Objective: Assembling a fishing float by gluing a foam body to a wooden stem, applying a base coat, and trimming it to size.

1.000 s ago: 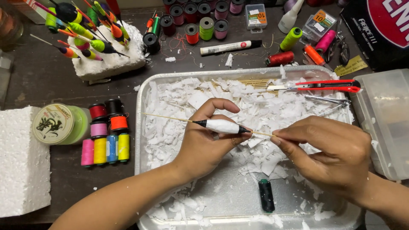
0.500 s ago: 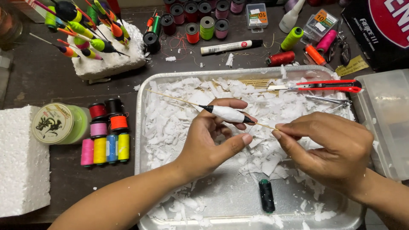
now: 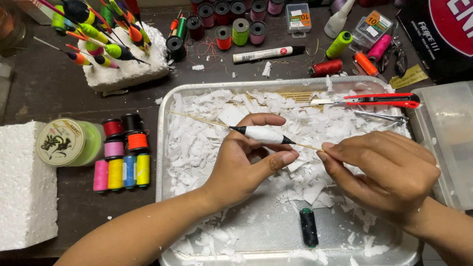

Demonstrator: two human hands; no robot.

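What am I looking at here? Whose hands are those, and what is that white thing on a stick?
The picture comes from a camera worn on a person's head, looking down, so you see that person's own two bare hands. There is no machine.

The left hand holds a white float body, shaped like a small fat cigar with dark tips, on a thin wooden stick. The right hand pinches the stick's other end.

Under the hands is a metal tray full of white foam shavings. A dark thread spool lies in it, and a red cutter knife rests at its far edge.

On the dark table left of the tray stand small colourful thread spools and a green line reel. Farther back, painted floats are stuck into a foam block.
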